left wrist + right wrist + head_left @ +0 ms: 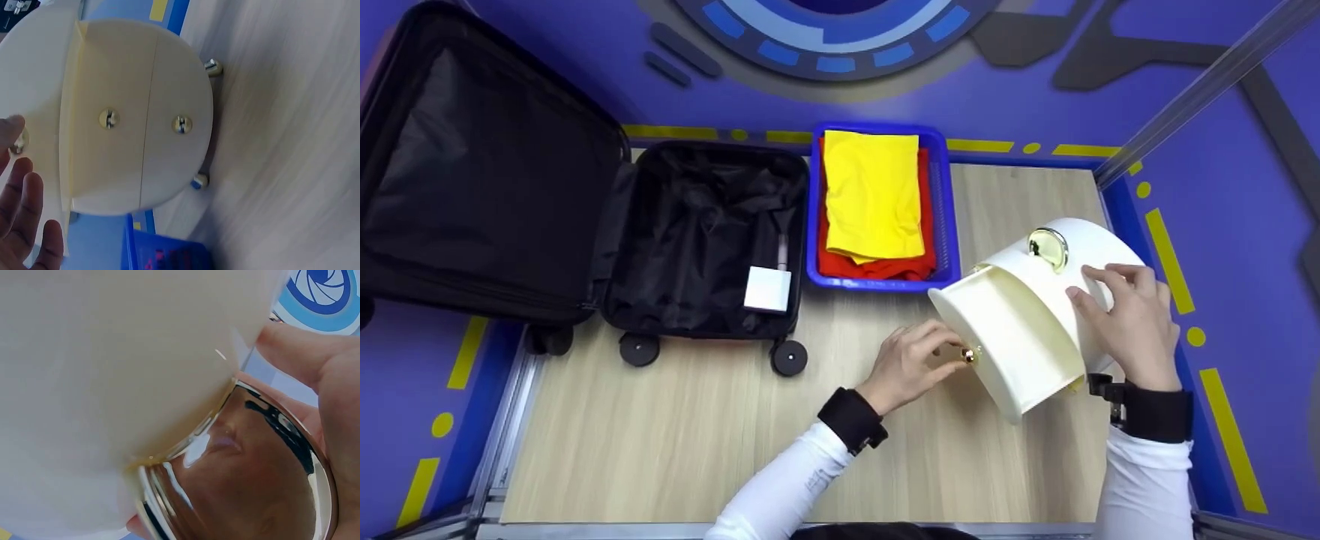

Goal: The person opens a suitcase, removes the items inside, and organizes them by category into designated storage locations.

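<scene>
A cream-white, round-fronted drawer box (1099, 259) with gold knobs stands on the table at the right. Its top drawer (1012, 337) is pulled out. In the head view my left hand (911, 364) pinches that drawer's gold knob (969, 355) between thumb and fingers. The left wrist view shows two lower drawers (126, 163) closed, above short gold feet (201, 180). My right hand (1136, 322) rests on the box's curved top with thumb and fingers spread, near a round gold-rimmed fitting (1048, 249). A large shiny gold piece (247, 467) fills the lower right wrist view.
A blue basket (949, 225) holds a folded yellow cloth (874, 195) over a red cloth (877, 268). At the left lies an open black suitcase (705, 232) with a white tag (767, 289) inside. A wall (1252, 262) and metal post (1192, 94) bound the right side.
</scene>
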The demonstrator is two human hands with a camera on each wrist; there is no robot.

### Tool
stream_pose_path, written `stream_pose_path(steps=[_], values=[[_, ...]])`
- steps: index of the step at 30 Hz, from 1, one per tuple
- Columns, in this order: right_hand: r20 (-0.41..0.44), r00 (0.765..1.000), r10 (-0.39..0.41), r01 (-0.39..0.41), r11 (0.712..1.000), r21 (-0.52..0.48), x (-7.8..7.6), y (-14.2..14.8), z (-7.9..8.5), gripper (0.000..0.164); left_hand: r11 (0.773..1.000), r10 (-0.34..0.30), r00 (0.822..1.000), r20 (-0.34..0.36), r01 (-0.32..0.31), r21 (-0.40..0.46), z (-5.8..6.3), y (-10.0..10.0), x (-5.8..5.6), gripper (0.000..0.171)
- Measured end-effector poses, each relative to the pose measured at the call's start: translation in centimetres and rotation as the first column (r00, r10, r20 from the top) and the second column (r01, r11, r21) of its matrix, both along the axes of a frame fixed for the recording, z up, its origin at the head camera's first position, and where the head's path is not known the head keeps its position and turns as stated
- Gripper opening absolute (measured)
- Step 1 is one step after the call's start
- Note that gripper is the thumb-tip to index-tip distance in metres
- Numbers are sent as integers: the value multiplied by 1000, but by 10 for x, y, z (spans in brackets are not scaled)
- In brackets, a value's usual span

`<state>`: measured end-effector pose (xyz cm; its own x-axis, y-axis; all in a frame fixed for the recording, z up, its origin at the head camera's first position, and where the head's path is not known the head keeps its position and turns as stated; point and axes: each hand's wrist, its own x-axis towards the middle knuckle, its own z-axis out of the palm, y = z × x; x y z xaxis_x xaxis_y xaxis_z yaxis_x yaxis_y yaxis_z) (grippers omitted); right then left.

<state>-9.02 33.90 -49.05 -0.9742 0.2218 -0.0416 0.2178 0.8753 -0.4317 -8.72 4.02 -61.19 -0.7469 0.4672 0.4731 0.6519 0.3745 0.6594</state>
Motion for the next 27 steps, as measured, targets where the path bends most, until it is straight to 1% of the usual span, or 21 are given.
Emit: stream_pose_path(steps=[3, 6, 7, 9, 11, 14, 15, 17, 18, 20, 22, 23, 24, 26, 27], values=[[1, 1000, -2, 2, 1000, 1, 0, 0, 0, 58, 1000, 25, 1000, -2, -25, 17, -1, -16, -12, 26], [1, 1000, -1, 1, 1000, 2, -1, -1, 0, 57, 996, 86, 996, -25, -85, 36, -2, -37, -28, 26], [1, 1000, -1, 1, 1000, 3, -1, -1, 0, 57, 993, 117, 992, -36, -116, 34, -2, -46, -33, 26], [0, 1000, 0, 0, 1000, 4, -1, -1, 0, 57, 983, 180, 982, -58, -179, 35, -2, -64, -45, 26], [0, 1000, 0, 0, 1000, 4, 0, -1, 0, 57, 969, 246, 967, -70, -245, 21, -3, -84, -57, 26], [0, 1000, 1, -1, 1000, 4, 0, -1, 0, 57, 935, 352, 935, -54, -354, -30, -3, -113, -73, 27], [0, 1000, 1, -1, 1000, 5, 0, 0, 0, 57, 919, 388, 921, -35, -389, -61, -3, -123, -78, 27], [1, 1000, 1, -1, 1000, 7, 1, 0, 0, 57, 878, 463, 886, 18, -456, -144, -2, -141, -86, 30], [2, 1000, 1, -1, 1000, 7, 1, 0, 0, 57, 854, 500, 864, 54, -482, -199, -3, -149, -89, 32], [2, 1000, 2, -2, 1000, 8, 1, 1, 0, 57, 801, 567, 814, 128, -508, -318, -5, -163, -95, 38], [1, 1000, 1, -1, 1000, 9, 1, 1, 0, 57, 748, 620, 760, 197, -496, -441, -7, -173, -99, 46], [1, 1000, 0, 0, 1000, 8, 1, 0, 0, 57, 725, 639, 734, 229, -477, -496, -8, -177, -100, 50], [0, 1000, 0, 0, 1000, 6, 1, 0, 0, 57, 706, 654, 713, 254, -454, -543, -10, -180, -101, 54], [-2, 1000, 0, 0, 1000, 4, 1, 0, -1, 57, 677, 674, 679, 292, -407, -614, -14, -183, -102, 62], [-1, 1000, -1, 1, 1000, 0, 0, 0, -1, 57, 668, 680, 664, 312, -384, -638, -16, -184, -102, 66]])
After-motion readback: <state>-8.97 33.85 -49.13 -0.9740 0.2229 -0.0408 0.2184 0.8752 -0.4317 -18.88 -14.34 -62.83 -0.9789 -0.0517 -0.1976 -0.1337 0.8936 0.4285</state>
